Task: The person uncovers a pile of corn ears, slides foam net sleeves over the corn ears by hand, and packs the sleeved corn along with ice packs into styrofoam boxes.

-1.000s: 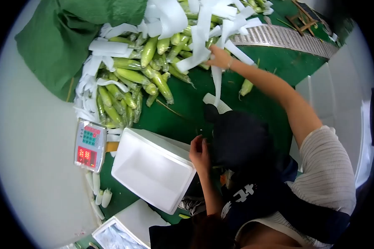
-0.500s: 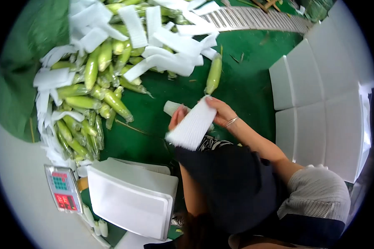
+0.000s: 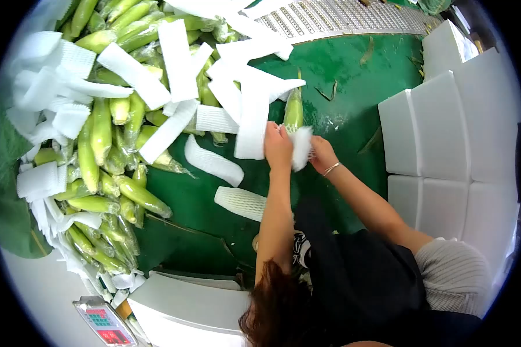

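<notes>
An ear of corn in its green husk, wrapped in clear film, points away from me on the green floor. Its near end meets a white foam net sleeve, partly blurred, and some of the mesh lies over the husk. My left hand is closed at the sleeve's left side, next to the corn's lower end. On the other side, my right hand pinches the sleeve's edge. How far the corn reaches inside is hidden. Another foam net sleeve lies flat left of my left forearm.
Wrapped corn is heaped at the left, with white foam sleeves strewn over it. White foam boxes are stacked at the right. A scale and a white box stand at the lower left. A metal roller track curves behind.
Both hands have moved forward from near my lap, bringing the foam net sleeve onto the corn's near end. My left hand now sits beside the corn. The view has shifted.
</notes>
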The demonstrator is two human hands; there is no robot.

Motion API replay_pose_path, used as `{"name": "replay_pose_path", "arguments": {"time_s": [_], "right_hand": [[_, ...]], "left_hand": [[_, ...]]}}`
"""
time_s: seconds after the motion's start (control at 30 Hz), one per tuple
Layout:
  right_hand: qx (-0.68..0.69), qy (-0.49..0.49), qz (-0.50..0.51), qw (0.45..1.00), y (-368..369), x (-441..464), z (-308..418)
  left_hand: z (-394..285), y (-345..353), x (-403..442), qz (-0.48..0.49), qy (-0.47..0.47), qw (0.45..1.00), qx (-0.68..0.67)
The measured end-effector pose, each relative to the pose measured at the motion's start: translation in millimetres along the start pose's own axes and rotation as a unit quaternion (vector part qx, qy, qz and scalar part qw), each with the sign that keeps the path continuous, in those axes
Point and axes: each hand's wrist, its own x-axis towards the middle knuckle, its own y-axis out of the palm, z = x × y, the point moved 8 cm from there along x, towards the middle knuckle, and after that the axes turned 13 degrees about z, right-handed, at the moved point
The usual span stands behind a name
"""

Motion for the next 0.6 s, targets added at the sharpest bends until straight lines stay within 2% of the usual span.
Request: {"name": "replay_pose_path", "arguments": {"time_s": [0.03,0.07,0.1,0.13,0.2,0.23,0.27,0.33,0.4,0.47,0.5,0.57,0.6], "right_hand": [[-0.095,0.002,-0.065,0.993,-10.9,3.7,-5.6],[-0.171,-0.018,-0.045,0.984,-17.3,11.1,-17.0],[-0.244,-0.035,-0.026,0.969,-22.8,13.7,-34.3],[-0.302,-0.154,-0.031,0.940,-14.5,8.1,-32.0],[-0.322,-0.145,-0.066,0.933,-2.2,-20.6,-17.0],[-0.336,-0.146,-0.087,0.926,19.1,-49.3,10.2],[-0.401,-0.081,-0.111,0.906,39.9,-77.0,37.5],[-0.462,-0.086,-0.052,0.881,77.8,-125.5,78.2],[-0.495,-0.065,-0.024,0.866,93.3,-154.5,98.3],[-0.558,-0.062,0.087,0.823,114.8,-152.9,101.8],[-0.533,-0.053,0.098,0.839,118.0,-142.5,98.8],[-0.460,-0.095,0.096,0.877,118.9,-117.2,86.4],[-0.464,-0.088,0.076,0.878,112.8,-101.7,81.7]], "left_hand": [[-1.6,2.9,4.6,0.005,-0.003,0.985,0.172],[3.4,-0.2,-3.4,0.019,-0.095,0.978,0.186],[15.4,4.1,-7.4,0.067,-0.136,0.968,0.199],[20.9,10.8,-14.0,0.121,-0.148,0.970,0.150],[39.0,28.4,-27.7,0.207,-0.149,0.966,0.049],[20.5,27.6,-43.8,0.162,-0.010,0.987,-0.009],[12.2,30.4,-63.6,0.169,-0.002,0.979,-0.114],[2.6,42.1,-110.6,0.175,-0.078,0.919,-0.344],[-9.8,46.1,-151.2,0.149,-0.130,0.851,-0.486],[-17.9,40.9,-168.2,0.103,-0.142,0.817,-0.549],[-18.0,36.6,-170.2,0.071,-0.139,0.812,-0.562],[-12.9,17.8,-164.3,0.003,-0.122,0.818,-0.562],[-9.5,7.5,-159.5,-0.033,-0.117,0.824,-0.553]]}}
